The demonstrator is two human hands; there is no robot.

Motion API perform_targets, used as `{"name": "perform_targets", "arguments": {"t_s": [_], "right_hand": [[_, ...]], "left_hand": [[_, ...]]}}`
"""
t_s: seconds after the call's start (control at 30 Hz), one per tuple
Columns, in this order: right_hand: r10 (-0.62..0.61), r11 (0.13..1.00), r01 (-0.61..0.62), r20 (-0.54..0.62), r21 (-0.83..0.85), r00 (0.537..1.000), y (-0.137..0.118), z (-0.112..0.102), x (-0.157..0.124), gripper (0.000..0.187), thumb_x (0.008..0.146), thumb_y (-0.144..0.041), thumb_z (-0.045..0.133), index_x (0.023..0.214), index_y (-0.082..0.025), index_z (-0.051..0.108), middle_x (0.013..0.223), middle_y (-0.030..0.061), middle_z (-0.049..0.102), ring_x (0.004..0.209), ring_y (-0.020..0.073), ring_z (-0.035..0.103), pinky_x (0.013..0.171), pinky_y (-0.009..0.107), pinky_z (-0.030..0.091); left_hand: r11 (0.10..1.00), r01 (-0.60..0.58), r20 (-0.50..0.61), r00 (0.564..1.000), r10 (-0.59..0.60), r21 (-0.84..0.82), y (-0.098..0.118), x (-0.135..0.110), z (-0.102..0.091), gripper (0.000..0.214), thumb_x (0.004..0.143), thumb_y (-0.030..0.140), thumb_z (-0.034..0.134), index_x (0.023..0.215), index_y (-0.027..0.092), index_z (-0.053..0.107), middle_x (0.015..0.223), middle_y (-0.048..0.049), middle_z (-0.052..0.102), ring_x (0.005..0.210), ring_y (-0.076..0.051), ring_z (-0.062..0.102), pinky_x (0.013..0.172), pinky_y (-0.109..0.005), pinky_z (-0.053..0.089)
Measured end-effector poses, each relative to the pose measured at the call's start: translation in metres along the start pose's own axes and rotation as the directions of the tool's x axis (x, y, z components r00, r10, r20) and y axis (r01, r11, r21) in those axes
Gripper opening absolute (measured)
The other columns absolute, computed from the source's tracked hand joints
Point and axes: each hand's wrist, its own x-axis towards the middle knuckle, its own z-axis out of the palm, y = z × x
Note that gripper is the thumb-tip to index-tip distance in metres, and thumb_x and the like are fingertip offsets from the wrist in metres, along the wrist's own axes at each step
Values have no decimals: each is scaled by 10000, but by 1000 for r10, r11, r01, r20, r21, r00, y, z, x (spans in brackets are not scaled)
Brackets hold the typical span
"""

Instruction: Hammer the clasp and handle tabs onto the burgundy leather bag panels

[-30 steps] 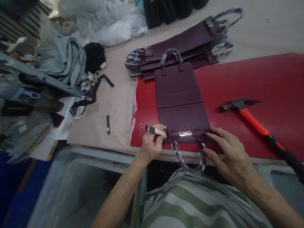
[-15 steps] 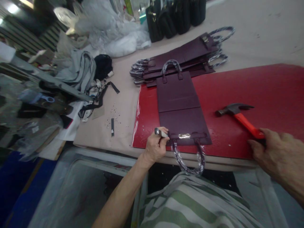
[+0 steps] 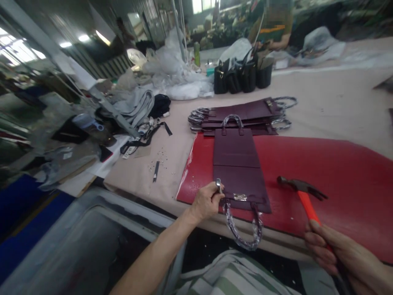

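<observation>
My left hand (image 3: 207, 201) is closed around a short metal punch (image 3: 218, 185), its shiny end poking up above my fingers. The hand rests at the near left corner of a dark purple bag panel (image 3: 236, 151), close to a silver metal plate (image 3: 240, 197) on it. A plastic-wrapped handle (image 3: 258, 233) on the panel hangs over the table's near edge. On the right, my right hand (image 3: 327, 246) grips a claw hammer (image 3: 307, 200) by its orange and black handle. The hammer's dark head is over the red board, to the right of the panel.
The panel lies on a red board (image 3: 322, 159). Behind it are stacked purple panels (image 3: 242, 110) with wrapped handles, and several black bags (image 3: 245, 78). Tiny metal bits and a dark strip (image 3: 156, 171) lie at left. Clear plastic (image 3: 184, 84) is heaped behind; a person (image 3: 273, 32) is beyond.
My right hand has wrapped round the hammer's handle, and the hammer has turned, its handle pointing more toward me. My left hand keeps the punch at the panel's corner. The view has tilted up.
</observation>
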Motion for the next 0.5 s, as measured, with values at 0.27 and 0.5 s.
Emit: {"name": "perform_targets", "arguments": {"t_s": [0.27,0.5], "right_hand": [[-590,689,552,80,-469,804,-57,12,-13,508,967,-689,407,694,-266,471,478,-15,455,355,156,425,377,303,289],[-755,400,697,217,-595,619,-89,12,-10,487,1035,-598,307,749,-251,495,535,-4,506,378,151,444,421,313,276]], "left_hand": [[1000,21,30,999,-21,12,1,1,0,151,859,132,587,987,197,632,954,-67,708,897,-220,697,847,-344,577],[999,14,22,1000,-15,48,7,5,2,116,850,109,567,913,194,616,862,-60,682,818,-217,675,773,-327,561]]}}
